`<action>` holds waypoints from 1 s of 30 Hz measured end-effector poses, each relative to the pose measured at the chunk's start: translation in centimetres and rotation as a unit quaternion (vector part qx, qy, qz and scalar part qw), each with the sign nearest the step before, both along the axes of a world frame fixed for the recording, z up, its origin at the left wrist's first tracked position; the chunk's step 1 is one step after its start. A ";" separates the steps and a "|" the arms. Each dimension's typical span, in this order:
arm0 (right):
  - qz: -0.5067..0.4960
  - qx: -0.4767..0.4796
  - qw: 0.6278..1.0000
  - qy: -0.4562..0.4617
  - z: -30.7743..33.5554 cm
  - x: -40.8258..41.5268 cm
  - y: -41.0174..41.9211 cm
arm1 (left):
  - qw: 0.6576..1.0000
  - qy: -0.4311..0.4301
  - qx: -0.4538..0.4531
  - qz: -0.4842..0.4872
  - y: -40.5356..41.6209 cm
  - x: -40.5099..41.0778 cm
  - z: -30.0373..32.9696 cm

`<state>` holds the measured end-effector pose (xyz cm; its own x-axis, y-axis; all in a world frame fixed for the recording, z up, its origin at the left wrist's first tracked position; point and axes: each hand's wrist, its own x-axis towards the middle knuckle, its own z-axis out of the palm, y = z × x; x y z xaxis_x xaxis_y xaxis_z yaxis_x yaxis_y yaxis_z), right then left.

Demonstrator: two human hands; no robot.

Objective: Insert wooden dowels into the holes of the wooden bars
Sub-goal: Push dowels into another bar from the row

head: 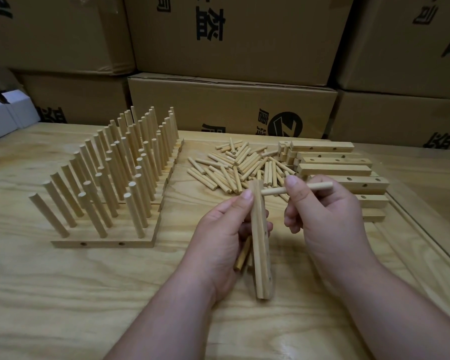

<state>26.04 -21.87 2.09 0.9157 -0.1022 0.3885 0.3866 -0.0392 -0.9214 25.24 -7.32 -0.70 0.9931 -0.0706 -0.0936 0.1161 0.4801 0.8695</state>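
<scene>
Standing in rows at the table's [63,294] left is a block of finished bars [102,244], approx. a dozen side by side, though the far ones can't be counted surely; three dowels are carried upright by the nearest bar, with two side holes shown on its front face. A loose pile of dowels [240,165], several dozen and too tangled for an exact count, is seen at centre back. Just right of it approx. eight unfilled bars [335,168] are stacked. One bar [259,237] is gripped by the left hand [218,245], fingers curled round it, held roughly upright above the table; another dowel [242,255] is tucked in the same palm. One dowel [296,189] is pinched horizontally between thumb and fingers of the right hand [322,216], its tip touching the bar near its top end. Cardboard boxes [231,105] are stacked behind.
</scene>
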 end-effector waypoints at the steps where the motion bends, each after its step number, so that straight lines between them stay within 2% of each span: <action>1: 0.000 -0.002 1.000 0.001 0.0 0.0 0.0 | 1.000 -0.001 0.001 0.001 0.0 0.0 0.0; 19: 0.025 -0.023 0.999 0.003 0.0 -0.2 0.2 | 0.999 0.025 -0.023 0.022 0.0 0.0 0.1; 22: 0.043 -0.013 0.999 0.005 0.1 -0.4 0.3 | 0.993 0.054 -0.095 0.041 0.2 0.3 0.4; 25: 0.029 -0.021 0.999 0.029 -0.3 -0.2 0.4 | 0.985 0.067 -0.159 0.020 0.5 0.5 0.7; 30: 0.013 -0.115 0.984 0.139 -1.3 0.4 0.5 | 0.976 0.069 -0.208 0.000 0.9 0.5 1.0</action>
